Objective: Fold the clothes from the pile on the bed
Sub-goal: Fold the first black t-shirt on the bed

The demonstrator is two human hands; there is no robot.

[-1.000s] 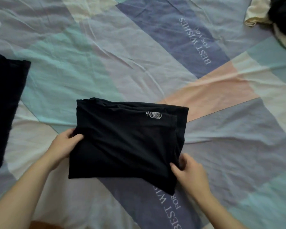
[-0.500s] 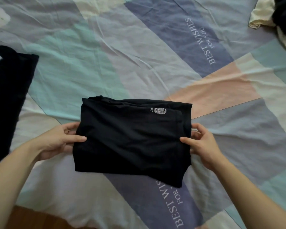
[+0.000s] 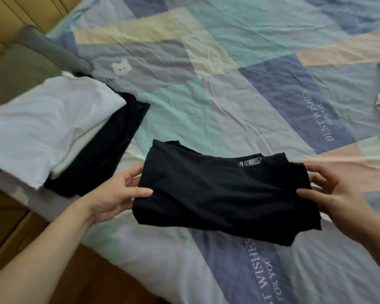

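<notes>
While both hands (image 3: 116,194) (image 3: 336,194) pinch folded black garment (image 3: 224,198), its label unreadable; bedsheet (image 3: 228,95) reads "BEST WISHES FOR YOU".

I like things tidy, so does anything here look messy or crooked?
A little. The folded black garment, held by the left hand and right hand, has an uneven lower right corner hanging loose. On the stack to the left, the white garment sits askew over the dark clothes.

Matt black cloth garment (image 3: 224,194) between the hands; creased, matt cotton-like bed sheet (image 3: 206,95) beneath; smooth brown wood floor (image 3: 79,277) under the left forearm.
</notes>
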